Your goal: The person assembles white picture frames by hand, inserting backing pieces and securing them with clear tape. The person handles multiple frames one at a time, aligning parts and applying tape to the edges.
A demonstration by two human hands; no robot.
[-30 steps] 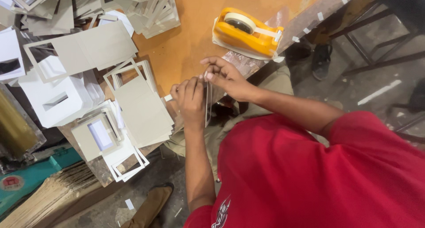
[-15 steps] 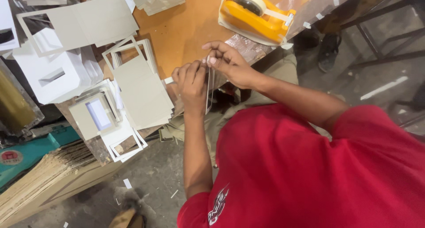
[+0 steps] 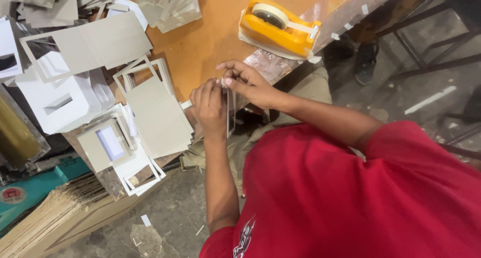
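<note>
While the orange table (image 3: 220,27) spreads out with the grey card stack (image 3: 160,117) at nine o'clock of the hands, the left hand (image 3: 210,107) and right hand (image 3: 248,82) pinch a thin card frame (image 3: 231,112) edge-on; the yellow tape dispenser (image 3: 278,27) sits at one o'clock. A loose pinch could let the frame drop off the table's edge.

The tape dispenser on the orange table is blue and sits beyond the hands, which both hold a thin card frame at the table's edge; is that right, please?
Not quite: the tape dispenser is yellow-orange, not blue, as the head view shows. The rest holds: it sits on the orange table beyond the hands, and the left hand and right hand both hold the thin card frame at the table's edge.
</note>
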